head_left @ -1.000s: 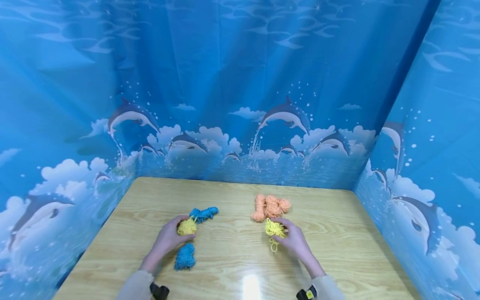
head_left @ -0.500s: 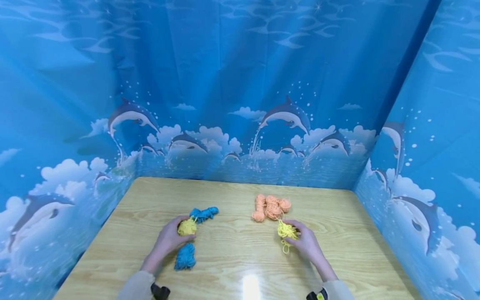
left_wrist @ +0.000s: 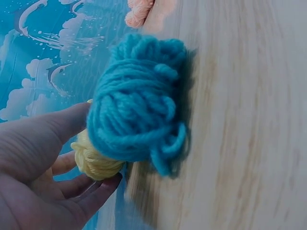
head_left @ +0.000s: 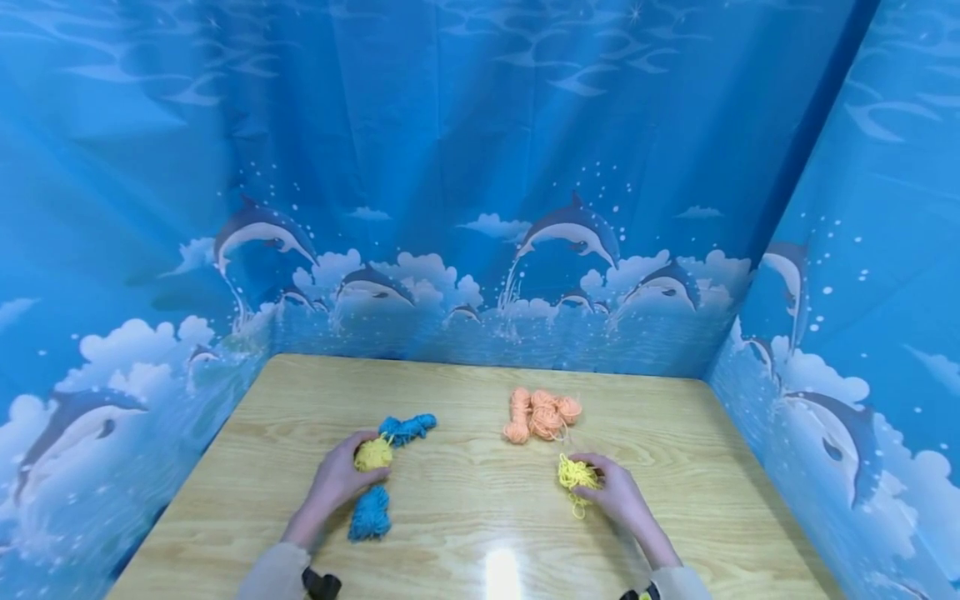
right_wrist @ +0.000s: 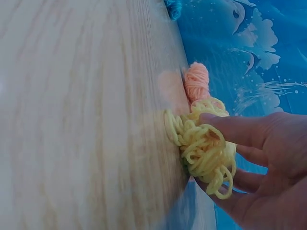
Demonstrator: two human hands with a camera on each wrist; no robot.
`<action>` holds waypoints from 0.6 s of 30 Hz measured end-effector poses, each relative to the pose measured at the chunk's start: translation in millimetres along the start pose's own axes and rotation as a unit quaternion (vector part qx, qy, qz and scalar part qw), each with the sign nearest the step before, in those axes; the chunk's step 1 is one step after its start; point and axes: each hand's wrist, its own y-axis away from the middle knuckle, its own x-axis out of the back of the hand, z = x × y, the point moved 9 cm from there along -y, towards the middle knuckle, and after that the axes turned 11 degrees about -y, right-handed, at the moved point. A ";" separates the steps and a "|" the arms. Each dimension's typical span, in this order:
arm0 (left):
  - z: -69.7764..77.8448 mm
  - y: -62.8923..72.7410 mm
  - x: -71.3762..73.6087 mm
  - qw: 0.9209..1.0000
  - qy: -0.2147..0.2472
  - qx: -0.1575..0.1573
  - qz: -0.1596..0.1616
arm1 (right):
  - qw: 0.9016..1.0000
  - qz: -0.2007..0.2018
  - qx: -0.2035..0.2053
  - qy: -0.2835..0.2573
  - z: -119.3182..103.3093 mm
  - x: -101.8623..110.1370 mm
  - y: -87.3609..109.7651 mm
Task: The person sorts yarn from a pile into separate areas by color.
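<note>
My left hand point(head_left: 339, 479) grips a pale yellow yarn ball point(head_left: 373, 455) between thumb and fingers, at the table's left. Just beyond it lies a blue yarn bundle point(head_left: 408, 429); a second blue bundle point(head_left: 370, 513) sits on the near side and partly hides the yellow ball point(left_wrist: 93, 160) in the left wrist view. On the right, my right hand point(head_left: 617, 493) holds a looser yellow yarn bundle point(head_left: 576, 473) with its thumb and fingers curled round it. Loose loops of the yellow yarn point(right_wrist: 206, 148) hang out past the thumb in the right wrist view.
Several peach yarn bundles point(head_left: 542, 414) lie together beyond my right hand. The wooden table point(head_left: 465, 483) reaches back to a blue dolphin-print curtain point(head_left: 480, 208), which also stands along both sides. A bright glare patch point(head_left: 502, 573) shows near the front.
My right hand has moved right and slightly nearer with its yellow yarn, away from the peach bundles. The left hand and its yellow ball have stayed in place.
</note>
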 end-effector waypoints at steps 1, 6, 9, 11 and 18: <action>0.0 -0.1 0.5 1.000 0.000 0.001 0.002 | 1.000 0.000 -0.003 0.001 1.2 0.0 0.3; 2.4 0.6 4.7 1.000 0.002 0.002 0.010 | 1.000 -0.001 -0.004 0.003 2.4 1.1 -1.5; 7.0 0.7 7.7 1.000 0.005 -0.004 0.016 | 1.000 0.000 -0.007 0.005 3.7 1.6 -2.8; 10.8 0.0 9.2 1.000 0.008 -0.007 0.019 | 1.000 0.002 -0.007 0.006 4.4 1.8 -3.5; 33.5 -3.2 12.2 0.999 0.024 -0.029 0.034 | 1.000 0.005 -0.002 0.006 4.7 0.0 -5.9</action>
